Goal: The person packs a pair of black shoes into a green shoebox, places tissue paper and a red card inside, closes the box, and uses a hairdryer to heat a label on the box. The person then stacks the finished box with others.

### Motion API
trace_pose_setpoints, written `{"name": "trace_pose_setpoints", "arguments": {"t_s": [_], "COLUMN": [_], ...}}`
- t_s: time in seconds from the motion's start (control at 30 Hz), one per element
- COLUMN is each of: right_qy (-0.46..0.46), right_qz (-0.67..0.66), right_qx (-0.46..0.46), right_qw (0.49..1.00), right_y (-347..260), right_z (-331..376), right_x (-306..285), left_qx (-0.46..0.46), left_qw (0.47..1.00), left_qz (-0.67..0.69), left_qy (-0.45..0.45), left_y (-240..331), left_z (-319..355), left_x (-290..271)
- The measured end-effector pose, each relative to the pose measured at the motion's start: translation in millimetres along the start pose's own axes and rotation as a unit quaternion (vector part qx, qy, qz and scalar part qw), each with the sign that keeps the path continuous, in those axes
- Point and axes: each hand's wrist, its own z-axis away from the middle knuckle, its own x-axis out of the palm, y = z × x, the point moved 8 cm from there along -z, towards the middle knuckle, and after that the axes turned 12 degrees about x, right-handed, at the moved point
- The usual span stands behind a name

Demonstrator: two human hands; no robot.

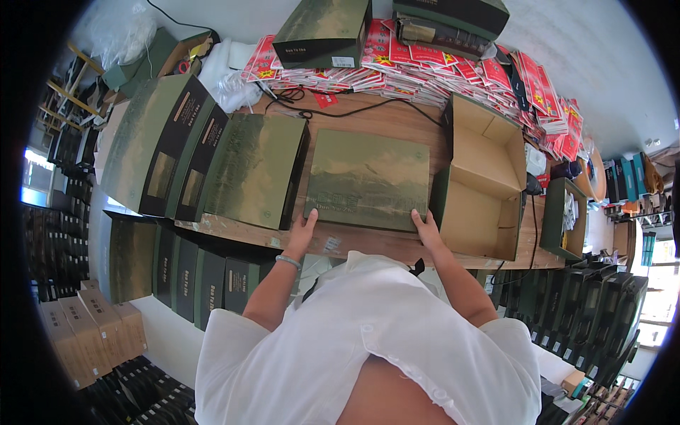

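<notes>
A flat green cardboard box [370, 177] with a printed mountain landscape lies closed on the wooden table in front of me. My left hand [303, 232] grips its near left corner, the thumb against the edge. At the near right corner my right hand [426, 230] holds it in the same way, with some fingers hidden by the box side. Just right of it stands an open box [483, 188] with a bare brown inside and its lid folded back. To the left lies another closed green box [258, 170], close by my left hand.
Several green boxes [156, 149] lean in a row at the left. Red printed packets [418, 78] are heaped along the back, with more green boxes [322, 35] on them. A black cable [354, 111] crosses the wooden table [347, 241]. A small open box [564, 223] stands far right.
</notes>
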Motion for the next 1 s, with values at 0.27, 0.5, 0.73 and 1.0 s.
{"name": "trace_pose_setpoints", "arguments": {"t_s": [0.27,0.5,0.73,1.0], "right_qy": [0.048,0.132,0.067,-0.013], "right_qz": [-0.078,0.223,0.316,0.258], "right_qx": [-0.092,-0.380,-0.524,-0.533], "right_qw": [0.992,0.888,0.788,0.806], "right_y": [-84.0,-202.5,-252.8,-235.0], "right_z": [94.9,222.4,226.7,210.4], "right_x": [17.9,72.0,170.0,128.3], "left_qx": [-0.020,0.004,-0.001,0.068], "left_qw": [0.995,0.950,0.996,0.987], "left_qz": [0.093,0.305,-0.050,-0.113], "left_qy": [0.025,0.063,0.074,-0.092], "left_y": [-94.3,-110.4,-121.4,-52.9], "left_z": [-27.0,-32.3,18.6,42.9], "left_x": [-32.9,-16.2,5.9,62.1]}}
